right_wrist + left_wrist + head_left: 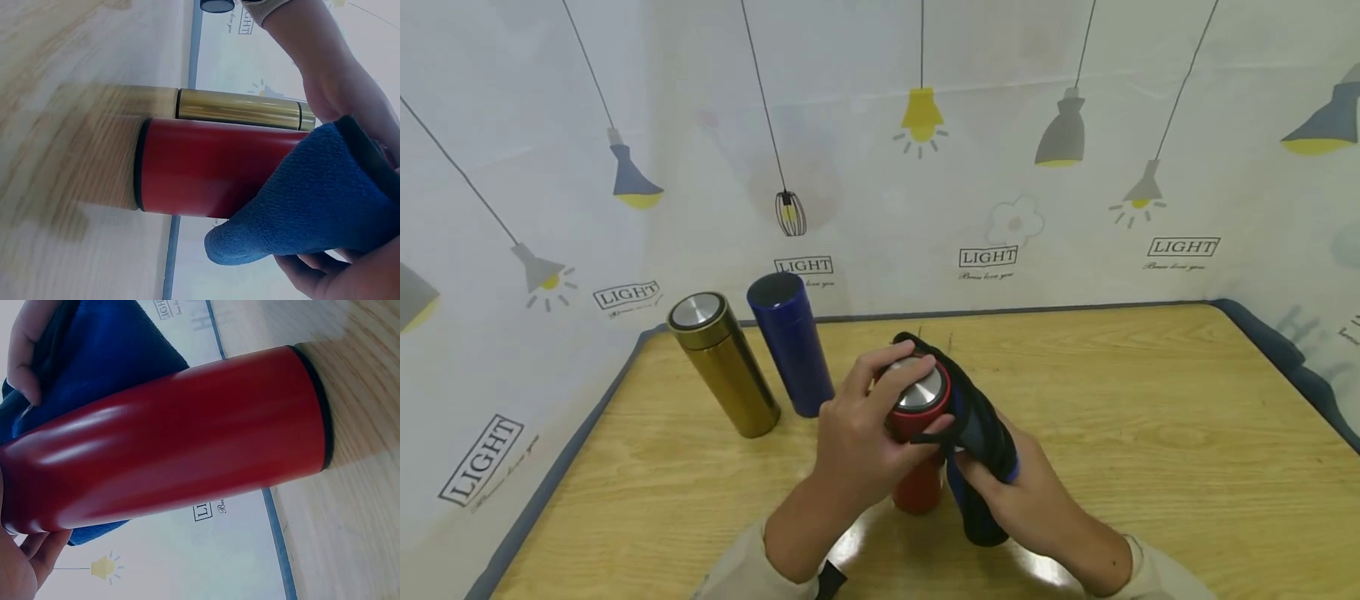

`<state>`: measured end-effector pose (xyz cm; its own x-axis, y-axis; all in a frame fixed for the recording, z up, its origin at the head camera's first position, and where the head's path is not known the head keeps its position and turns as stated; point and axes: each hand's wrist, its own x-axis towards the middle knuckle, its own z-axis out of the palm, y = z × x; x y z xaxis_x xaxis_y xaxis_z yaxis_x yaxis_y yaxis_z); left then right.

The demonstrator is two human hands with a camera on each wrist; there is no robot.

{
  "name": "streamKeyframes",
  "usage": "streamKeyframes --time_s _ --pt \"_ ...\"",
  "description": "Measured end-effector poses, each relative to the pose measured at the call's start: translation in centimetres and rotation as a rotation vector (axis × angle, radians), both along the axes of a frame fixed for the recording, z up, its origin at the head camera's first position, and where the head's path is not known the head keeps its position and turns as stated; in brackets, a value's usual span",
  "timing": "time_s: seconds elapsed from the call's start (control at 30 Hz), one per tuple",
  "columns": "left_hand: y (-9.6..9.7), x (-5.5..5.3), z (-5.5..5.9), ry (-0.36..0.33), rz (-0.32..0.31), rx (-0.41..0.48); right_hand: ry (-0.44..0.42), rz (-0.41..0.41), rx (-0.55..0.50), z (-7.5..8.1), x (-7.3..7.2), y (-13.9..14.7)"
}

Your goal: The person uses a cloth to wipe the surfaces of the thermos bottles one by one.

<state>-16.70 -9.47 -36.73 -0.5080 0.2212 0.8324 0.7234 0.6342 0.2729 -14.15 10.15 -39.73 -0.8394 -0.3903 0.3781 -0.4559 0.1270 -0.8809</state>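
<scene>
A red thermos bottle (919, 487) with a silver-topped lid (922, 392) stands about upright, its black-rimmed base at the tabletop in both wrist views. From above, my left hand (861, 429) grips its lid end, fingers bent over the top. My right hand (1036, 500) holds a bunched dark blue cloth (312, 194) against the bottle's right side. The cloth hangs down beside the red bottle and looks nearly black in the head view. Part of the right hand's fingers is hidden behind the cloth.
Left of the hands stand a gold thermos bottle (733, 379) and a blue thermos bottle (793, 350) on the wooden table (1150, 417). A small black object (831, 579) shows by the left sleeve. A lamp-printed white sheet (865, 167) rises along the table's back and sides.
</scene>
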Motion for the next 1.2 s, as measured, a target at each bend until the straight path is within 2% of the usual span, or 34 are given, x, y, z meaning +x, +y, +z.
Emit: streamKeyframes --time_s 0.17,0.5,0.63,0.9,1.2 --pt "0.0 0.0 0.0 0.010 0.008 -0.002 -0.026 -0.029 0.029 -0.7 -0.3 -0.1" --pt "-0.1 0.1 0.0 -0.008 0.002 -0.004 -0.107 -0.005 0.082 -1.1 -0.6 -0.4" --pt "-0.1 0.1 0.1 -0.004 0.001 -0.005 -0.087 -0.010 0.066 -1.0 -0.5 -0.3" --pt "0.0 0.0 0.0 0.009 -0.008 0.006 0.006 -0.005 -0.021 -0.2 0.0 0.0" --pt "0.0 -0.1 0.0 0.009 -0.005 0.005 -0.008 0.006 -0.026 -0.2 -0.1 -0.1"
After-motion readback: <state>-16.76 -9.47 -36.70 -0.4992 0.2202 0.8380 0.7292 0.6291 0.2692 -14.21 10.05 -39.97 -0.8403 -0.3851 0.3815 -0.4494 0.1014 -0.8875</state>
